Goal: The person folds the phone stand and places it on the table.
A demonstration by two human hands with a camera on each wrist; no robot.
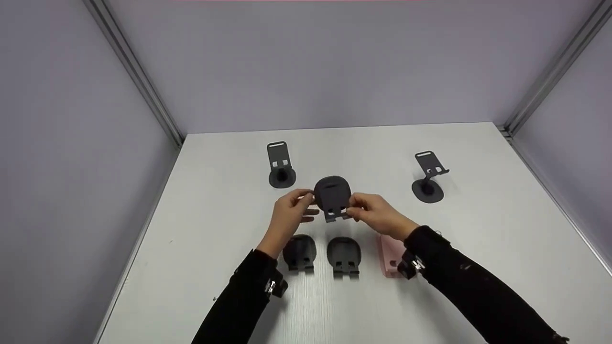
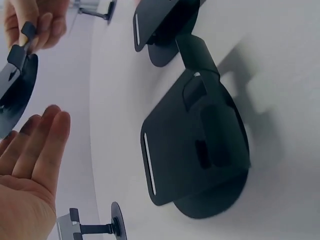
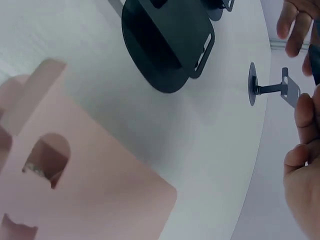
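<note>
Black folded stand [image 1: 332, 198] held above table [image 1: 478, 248] centre, left hand [image 1: 290, 212] pinching its 9 o'clock edge, right hand [image 1: 377, 215] its 3 o'clock edge; with only fingertips on it, a stiff hinge could twist it loose onto the two folded stands [image 1: 343, 255] at 6 o'clock.

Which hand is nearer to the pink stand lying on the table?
Right. The right hand is just above the pink stand, its wrist over it; the left hand is farther off, across the folded black stands.
</note>
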